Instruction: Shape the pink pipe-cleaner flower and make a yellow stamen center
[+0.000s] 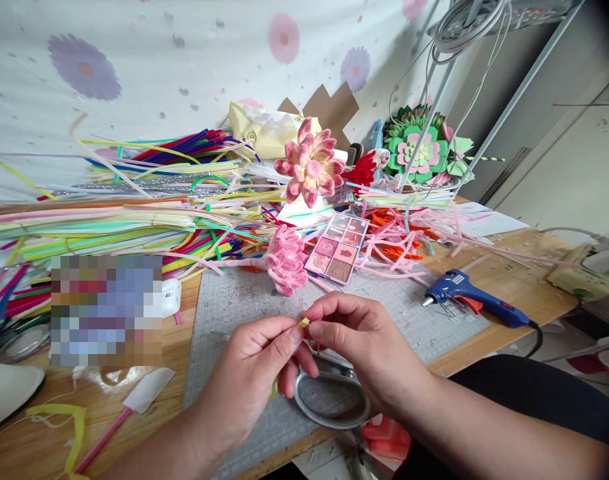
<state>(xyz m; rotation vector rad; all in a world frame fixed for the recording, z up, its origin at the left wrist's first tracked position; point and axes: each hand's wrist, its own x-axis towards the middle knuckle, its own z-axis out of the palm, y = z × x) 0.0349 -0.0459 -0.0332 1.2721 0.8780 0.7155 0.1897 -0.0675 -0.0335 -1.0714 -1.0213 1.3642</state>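
Observation:
My left hand (pixel 264 357) and my right hand (pixel 351 330) meet above the grey cutting mat (pixel 224 373). Between their thumbs and forefingers they pinch the tip of a small yellow strip (pixel 304 323); more yellow shows beneath my left fingers. Scissors with a grey handle loop (pixel 331 403) are just below my right hand, and I cannot tell whether they lie on the mat or hang from the fingers. Beyond the hands lies a fuzzy pink flower (pixel 287 260) with a wrapped stem. Beside it, a make-up palette (pixel 338 250) leans at a slant.
A blue glue gun (pixel 474 297) lies on the right. Bundles of coloured pipe cleaners (pixel 109 223) fill the left and back. A pink-and-yellow flower (pixel 311 163) stands behind. At lower left are a yellow strip (pixel 77 433) and a pink stick (pixel 104 440) with a white tip.

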